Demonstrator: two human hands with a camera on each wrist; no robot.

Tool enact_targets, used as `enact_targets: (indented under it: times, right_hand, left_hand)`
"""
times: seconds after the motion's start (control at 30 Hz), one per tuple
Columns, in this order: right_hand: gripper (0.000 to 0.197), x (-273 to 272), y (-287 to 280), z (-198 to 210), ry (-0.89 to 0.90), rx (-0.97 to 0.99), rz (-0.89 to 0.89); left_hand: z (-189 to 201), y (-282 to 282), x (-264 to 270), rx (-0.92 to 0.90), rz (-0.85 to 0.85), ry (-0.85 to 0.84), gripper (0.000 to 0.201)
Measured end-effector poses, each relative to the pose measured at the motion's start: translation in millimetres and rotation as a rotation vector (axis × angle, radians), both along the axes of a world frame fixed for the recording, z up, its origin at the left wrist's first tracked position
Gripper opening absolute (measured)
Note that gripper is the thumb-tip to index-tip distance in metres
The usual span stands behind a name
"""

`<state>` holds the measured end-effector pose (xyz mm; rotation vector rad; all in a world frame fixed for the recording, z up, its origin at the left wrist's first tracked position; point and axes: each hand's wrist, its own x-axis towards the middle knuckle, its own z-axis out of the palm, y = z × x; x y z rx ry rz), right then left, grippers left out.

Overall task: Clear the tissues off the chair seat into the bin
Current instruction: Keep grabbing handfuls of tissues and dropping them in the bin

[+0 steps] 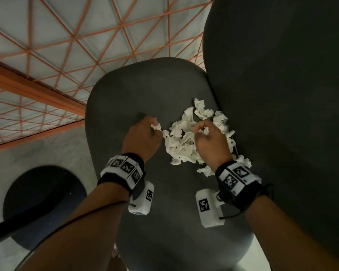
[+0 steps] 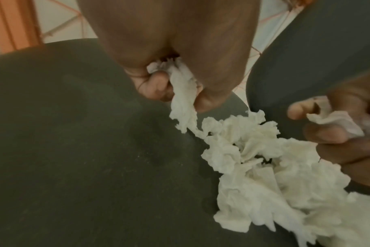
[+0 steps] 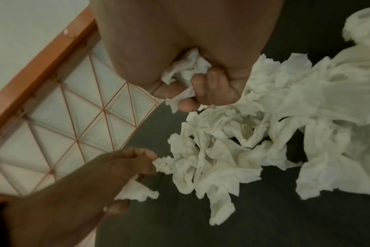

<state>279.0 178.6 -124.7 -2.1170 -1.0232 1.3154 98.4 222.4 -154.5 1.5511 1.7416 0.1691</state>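
A heap of crumpled white tissues (image 1: 186, 141) lies on the dark grey chair seat (image 1: 125, 90), close to the backrest. My left hand (image 1: 145, 132) sits at the heap's left edge and grips a tissue (image 2: 182, 90) between thumb and curled fingers (image 2: 156, 85). My right hand (image 1: 205, 133) is over the middle of the heap, its fingers (image 3: 213, 86) curled round a wad of tissue (image 3: 188, 68). More tissues (image 3: 222, 150) spread under and to the right of it. A dark round bin (image 1: 41, 204) stands on the floor to the lower left.
The chair's tall dark backrest (image 1: 282, 94) rises on the right. An orange wire-mesh panel (image 1: 76, 40) with an orange frame stands beyond the seat on the left. Pale floor (image 1: 27, 145) lies between it and the bin. A black cable (image 1: 76, 218) runs along my left forearm.
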Motion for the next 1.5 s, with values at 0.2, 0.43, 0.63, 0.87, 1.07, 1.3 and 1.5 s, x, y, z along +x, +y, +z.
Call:
enact_targets:
  times: [0.2,0.43,0.63,0.87,1.07,1.3,1.5]
  right_hand:
    - [0.034,-20,9,-13,-0.272,-0.037,0.346]
    - [0.024,-21,21,-24,-0.296,0.027,0.402]
    - [0.007,-9,2,-3,0.035,0.031,-0.077]
    - [0.025,7,-39,10,0.168,0.033,-0.211]
    - [0.012,1,-53,11,0.063,-0.029,-0.072]
    - [0.04,-11,-45,-13,-0.34,-0.138,0.477]
    - [0.016,-9,-45,-15,-0.39,-0.081,0.426]
  left_hand:
    - [-13,6,0,0.053,-0.174,0.194,0.021]
    - [-10,-16,-17,0.053,0.08,0.107,0.016]
    - [2,-47,-14,0.061,0.259,-0.08,0.018]
    - [-3,-62,22,-0.131,0.213,-0.051,0.031]
    - [-14,-61,31,-0.154,0.216,-0.056,0.022]
    - [7,-79,8,-0.111,0.488,-0.232,0.018]
    - [-1,-104,-11,-0.198,0.55,-0.288,0.019]
